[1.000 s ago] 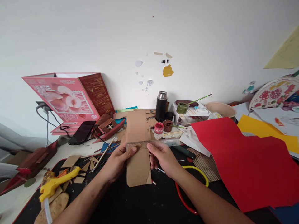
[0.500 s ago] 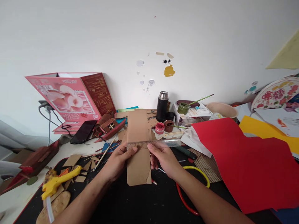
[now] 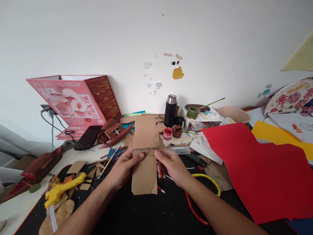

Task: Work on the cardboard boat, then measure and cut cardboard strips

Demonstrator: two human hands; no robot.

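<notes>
Between my two hands is a long strip of brown cardboard [image 3: 144, 174], lengthwise to me, with one torn spot near its lower right corner. Across its middle lies a clear, stained ruler [image 3: 181, 150], whose end sticks out to the right. My left hand [image 3: 124, 166] is closed on the strip's left edge, its thumb pressing the ruler down. On the opposite edge my right hand [image 3: 173, 164] is closed too, thumb on the ruler and fingers curled below. A pencil [image 3: 161, 189] shows partly beside the strip's lower right edge.
A yellow glue gun [image 3: 62, 191] and cardboard scraps lie left. Behind stand a black thermos [image 3: 170, 111], a red paint jar [image 3: 167, 133] and a brown one [image 3: 177, 131]. A green-handled cutter [image 3: 196, 160] and red sheet [image 3: 259, 169] are right.
The near end of the cardboard strip has shifted slightly left, so it tilts a little under the ruler. Both hands keep their hold; the view has moved slightly.
</notes>
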